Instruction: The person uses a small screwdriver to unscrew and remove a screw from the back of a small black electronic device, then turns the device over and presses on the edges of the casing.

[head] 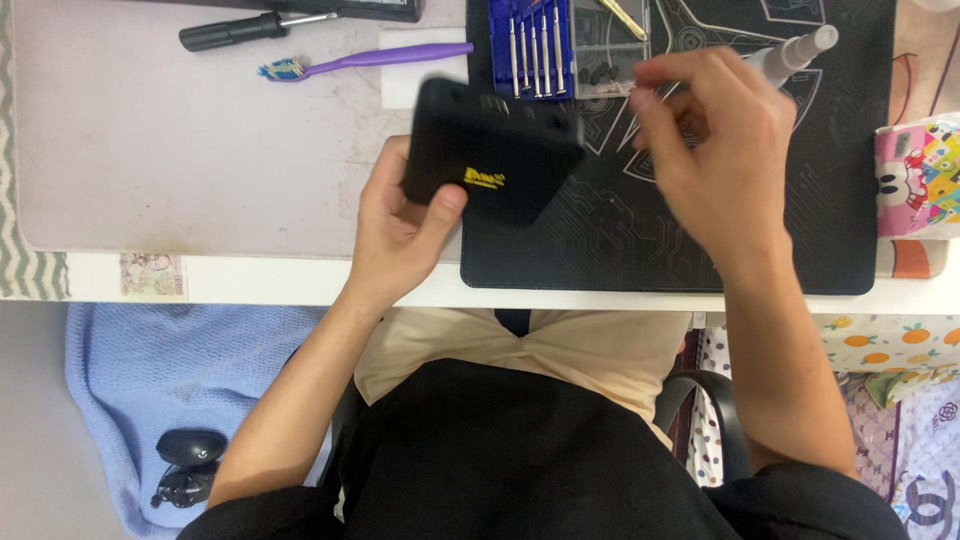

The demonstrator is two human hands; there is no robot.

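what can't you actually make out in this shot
- Right hand, head view: motion-blurred, so whether its fingertips pinch anything is unclear.
- Black cover panel in the left hand: its near corner is hidden by the thumb and its yellow mark is blurred.
- Spray bottle: body hidden behind the right hand.
- Screwdriver set: cut off by the top edge.

The flat panel (495, 160) is black with a small yellow mark. The work mat (780, 220) is black with a fine grey circuit-line pattern. The toothbrush (370, 60) is purple with blue and white bristles. The screwdriver case (532, 45) is blue. The screwdriver (235, 30) handle is black. The cloth (150, 380) is light blue. The pouch (918, 180) is pink with multicoloured cartoon print.
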